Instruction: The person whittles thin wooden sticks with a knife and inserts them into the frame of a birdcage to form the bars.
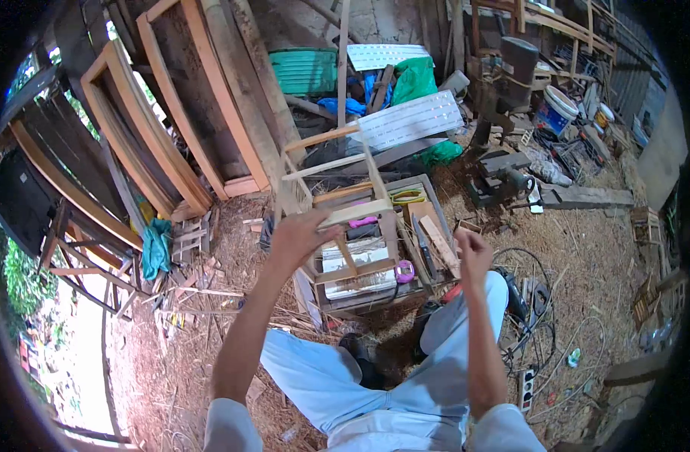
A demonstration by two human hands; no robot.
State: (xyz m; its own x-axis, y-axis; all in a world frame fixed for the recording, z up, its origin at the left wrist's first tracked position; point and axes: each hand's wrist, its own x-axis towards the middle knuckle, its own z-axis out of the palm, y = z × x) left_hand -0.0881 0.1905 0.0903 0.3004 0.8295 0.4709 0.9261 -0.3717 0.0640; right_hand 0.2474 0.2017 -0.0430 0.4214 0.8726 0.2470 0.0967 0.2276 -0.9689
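Observation:
A small frame of pale wooden bars [358, 213], shaped like a little chair or stool, stands over a low worktable [349, 303] in front of my knees. My left hand [301, 241] is closed on its near left corner. To the right, my right hand [474, 260] hovers apart from the frame, thumb and fingers pinched together; what they hold, if anything, is too small to make out. Under and beside the frame lie a pink tape measure [404, 271], a magenta item [362, 222], a dark long-bladed tool [425, 250] and a wooden strip [440, 245].
Wooden window or door frames [145, 135] lean at the left. White perforated panels [409, 120] and a green basket [303, 71] lie at the back. Buckets [557, 111] stand back right. Cables [537, 331] and a power strip [526, 389] lie on the shaving-covered floor.

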